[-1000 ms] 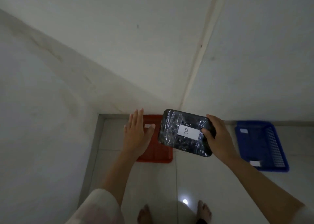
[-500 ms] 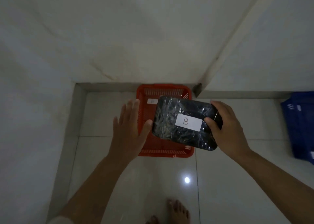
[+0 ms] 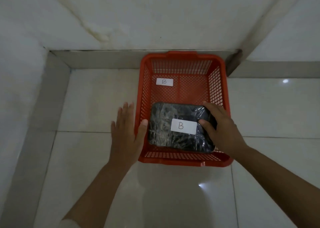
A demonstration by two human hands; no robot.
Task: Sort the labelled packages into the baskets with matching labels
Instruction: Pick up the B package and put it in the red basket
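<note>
A red mesh basket (image 3: 183,66) stands on the floor against the wall, with a white label reading B (image 3: 164,82) on its bottom. A black plastic-wrapped package (image 3: 166,132) with a white B label lies low inside the basket's near half. My right hand (image 3: 223,127) grips the package's right end, thumb on top next to the label. My left hand (image 3: 126,134) is flat and open beside the basket's left wall, its thumb over the rim, touching nothing I can make out but the rim.
White walls meet in a corner behind the basket, with a grey skirting strip (image 3: 57,96) along the left and back. Glossy white floor tiles (image 3: 173,193) stretch towards me. The wall juts out at the right (image 3: 235,61).
The view dropped and closed in on the red basket. My right hand lowered the package from above the basket down into it. The blue basket at the right is out of view.
</note>
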